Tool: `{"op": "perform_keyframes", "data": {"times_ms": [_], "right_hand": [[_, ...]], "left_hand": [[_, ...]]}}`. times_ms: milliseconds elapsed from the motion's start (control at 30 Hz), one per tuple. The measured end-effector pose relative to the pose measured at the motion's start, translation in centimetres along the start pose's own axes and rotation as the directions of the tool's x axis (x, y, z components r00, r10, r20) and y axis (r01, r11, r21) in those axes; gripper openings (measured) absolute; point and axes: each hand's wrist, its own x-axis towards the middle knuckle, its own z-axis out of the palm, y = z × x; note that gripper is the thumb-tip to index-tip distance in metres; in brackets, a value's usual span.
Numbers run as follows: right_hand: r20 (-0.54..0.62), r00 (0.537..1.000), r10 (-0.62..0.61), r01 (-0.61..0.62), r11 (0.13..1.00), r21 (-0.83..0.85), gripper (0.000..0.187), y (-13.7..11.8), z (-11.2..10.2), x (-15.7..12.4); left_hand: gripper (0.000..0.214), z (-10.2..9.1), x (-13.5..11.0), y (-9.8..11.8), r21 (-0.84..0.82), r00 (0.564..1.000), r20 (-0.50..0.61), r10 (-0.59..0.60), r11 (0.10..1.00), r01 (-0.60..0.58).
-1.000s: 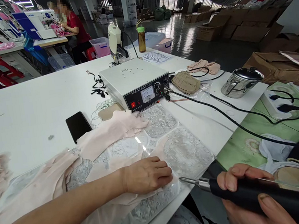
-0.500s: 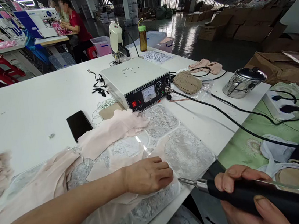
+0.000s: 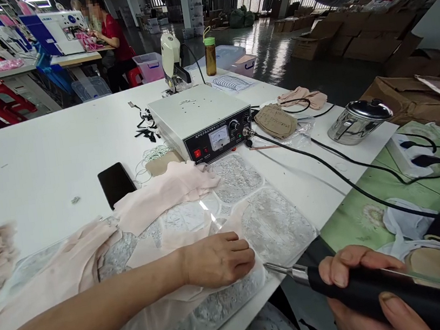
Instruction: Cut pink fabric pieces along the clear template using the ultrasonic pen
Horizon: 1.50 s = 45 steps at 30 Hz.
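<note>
Fabric point(image 3: 179, 239) in pale pink, thin and partly see-through, lies in loose, creased layers under the left hand point(image 3: 219, 259), on a glossy mat point(image 3: 278, 228) with grey, stone-like patches at the front of the white worktop point(image 3: 39, 163). That hand's fingers curl down onto it; whether they pinch it I cannot tell. The right hand point(image 3: 357, 326) is wrapped around the tool point(image 3: 360, 287), which has a thick black handle, a shiny metal collar and a slim, tapered tip just beside the left fingertips. Another creased pink piece point(image 3: 162, 195) lies farther back, beside a black phone point(image 3: 117, 185) and in front of the control box point(image 3: 201, 118).
</note>
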Motion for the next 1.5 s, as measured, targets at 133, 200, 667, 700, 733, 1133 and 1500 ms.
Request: {"op": "perform_keyframes", "data": {"times_ms": [133,200,667,700,733,1133,1500], "right_hand": [[0.006,1.000,0.014,-0.014,1.000,0.002,0.016,-0.04,0.27,-0.02],[0.010,1.000,0.014,-0.014,1.000,0.000,0.016,-0.06,0.32,-0.05],[0.016,0.999,0.032,-0.032,0.999,0.005,0.015,-0.12,0.18,0.05],[0.017,0.999,0.034,-0.034,0.999,0.004,0.015,-0.12,0.16,0.07],[0.018,0.999,0.040,-0.040,0.999,0.002,0.015,-0.11,0.14,0.10],[0.020,1.000,0.011,-0.012,1.000,0.017,0.016,-0.40,0.64,0.14],[0.107,0.994,0.032,-0.035,0.999,0.020,0.011,-0.39,0.62,0.26]], "left_hand": [[0.025,-0.07,0.01,-0.02,-0.028,1.000,0.003,-0.004,1.000,0.004],[0.025,-0.07,0.00,-0.03,-0.038,1.000,0.000,-0.003,0.999,0.003],[0.020,-0.11,-0.01,-0.17,-0.022,1.000,-0.007,-0.002,1.000,0.002],[0.018,-0.12,0.01,-0.16,-0.015,1.000,-0.016,0.000,1.000,0.000],[0.017,-0.13,0.03,-0.14,-0.010,1.000,-0.019,0.003,1.000,-0.003],[0.016,-0.16,0.22,-0.02,0.016,1.000,-0.014,-0.003,1.000,0.003],[0.023,-0.15,0.21,0.02,0.002,1.000,0.018,-0.015,1.000,0.015]]}}
